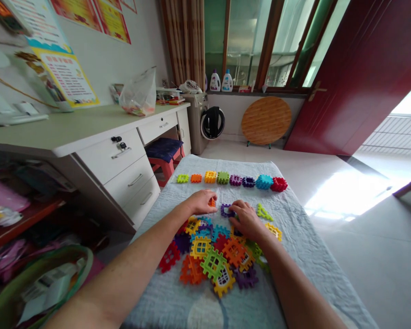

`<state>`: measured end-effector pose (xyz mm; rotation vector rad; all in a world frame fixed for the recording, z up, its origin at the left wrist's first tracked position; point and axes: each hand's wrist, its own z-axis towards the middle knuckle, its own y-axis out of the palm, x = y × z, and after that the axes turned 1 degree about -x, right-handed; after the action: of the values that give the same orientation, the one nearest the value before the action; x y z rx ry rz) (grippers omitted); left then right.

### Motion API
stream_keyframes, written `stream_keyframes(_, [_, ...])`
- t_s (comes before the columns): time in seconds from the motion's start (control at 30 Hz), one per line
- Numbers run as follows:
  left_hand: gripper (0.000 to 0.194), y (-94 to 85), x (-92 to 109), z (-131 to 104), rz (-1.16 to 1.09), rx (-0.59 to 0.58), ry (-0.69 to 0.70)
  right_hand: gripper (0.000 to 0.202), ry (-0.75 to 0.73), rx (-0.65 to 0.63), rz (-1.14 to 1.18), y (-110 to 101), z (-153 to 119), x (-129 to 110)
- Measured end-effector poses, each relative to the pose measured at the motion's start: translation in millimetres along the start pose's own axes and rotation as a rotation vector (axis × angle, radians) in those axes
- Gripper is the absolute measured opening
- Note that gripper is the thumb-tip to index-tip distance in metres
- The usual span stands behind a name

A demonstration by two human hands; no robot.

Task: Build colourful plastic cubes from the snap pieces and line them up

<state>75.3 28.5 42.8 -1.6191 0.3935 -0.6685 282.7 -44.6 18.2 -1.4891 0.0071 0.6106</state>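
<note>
My left hand [203, 202] is closed around a small orange piece [211, 202] above the cloth-covered table [294, 256]. To its right, my right hand [245, 214] touches a purple square piece [227, 210] with its fingertips. A green triangular piece [264, 212] lies just right of that hand. Nearer to me is a pile of interlocking plastic pieces in several colours, with an orange one [234, 252] and a green one [213, 262] near the top. Across the far side runs a row of stacks, from light green [182, 178] at the left to red [279, 184] at the right.
A white desk [123, 132] with drawers stands at the left, beside a stool [164, 151]. A basket [85, 260] is at the lower left. Behind the table are a washing machine [198, 123] and a round wooden board [266, 119].
</note>
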Motion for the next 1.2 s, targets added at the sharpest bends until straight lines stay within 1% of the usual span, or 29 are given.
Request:
stream_keyframes(0.1, [0.046,-2.8,-7.5,2.3,0.056,0.034,-0.077,0.029,-0.009,-0.012,0.016,-0.6,0.3,1.1])
stream_keyframes(0.13, [0.052,-3.6,-9.4,3.7,0.088,0.028,-0.105,0.030,-0.013,-0.014,0.033,-1.6,0.4,2.7])
stream_keyframes(0.2, [0.058,-5.0,-11.8,7.1,0.113,-0.036,-0.142,0.035,-0.020,0.007,0.076,-5.6,0.2,7.7])
stream_keyframes(0.27, [0.056,-5.8,-12.0,9.9,0.113,-0.108,-0.149,0.037,-0.019,0.067,0.111,-11.8,-0.5,14.5])
stream_keyframes(0.33, [0.049,-5.7,-9.6,11.0,0.128,-0.125,-0.139,0.037,-0.013,0.126,0.123,-18.0,-1.4,21.3])
stream_keyframes(0.4, [0.040,-4.7,-5.4,9.7,0.169,-0.091,-0.122,0.035,0.004,0.147,0.122,-21.3,-2.0,26.5])
stream_keyframes(0.47, [0.034,-3.8,-1.2,6.8,0.213,-0.033,-0.090,0.033,0.026,0.136,0.112,-20.4,-2.0,29.5])
stream_keyframes(0.57, [0.036,-6.7,-2.3,1.6,0.238,0.046,-0.049,0.032,0.067,0.097,0.089,-14.1,-1.1,31.1])
stream_keyframes(0.63, [0.040,-13.1,-11.7,-1.7,0.211,0.102,-0.063,0.029,0.093,0.072,0.080,-9.7,-0.3,31.7])
stream_keyframes(0.7, [0.041,-20.8,-26.9,-5.8,0.178,0.154,-0.104,0.028,0.103,0.063,0.071,-6.6,0.5,32.5])
stream_keyframes(0.73, [0.042,-24.0,-35.3,-8.4,0.172,0.163,-0.127,0.027,0.104,0.064,0.064,-5.6,0.9,33.0])
stream_keyframes(0.8, [0.042,-26.9,-50.4,-14.5,0.167,0.112,-0.158,0.027,0.103,0.067,0.045,-4.0,1.6,34.1])
stream_keyframes(0.87, [0.040,-24.2,-59.9,-21.1,0.158,0.043,-0.174,0.027,0.096,0.067,0.030,-2.7,2.1,35.2])
stream_keyframes(0.93, [0.037,-17.6,-63.3,-26.6,0.151,0.011,-0.176,0.027,0.085,0.068,0.024,-1.5,2.3,36.2])
stream_keyframes(1.07, [0.035,-5.0,-61.5,-30.9,0.130,0.027,-0.165,0.026,0.077,0.073,0.017,-0.1,2.0,36.9])
stream_keyframes(1.2, [0.033,-2.3,-59.7,-30.2,0.094,0.031,-0.142,0.027,0.081,0.070,0.011,-0.6,1.6,36.3])
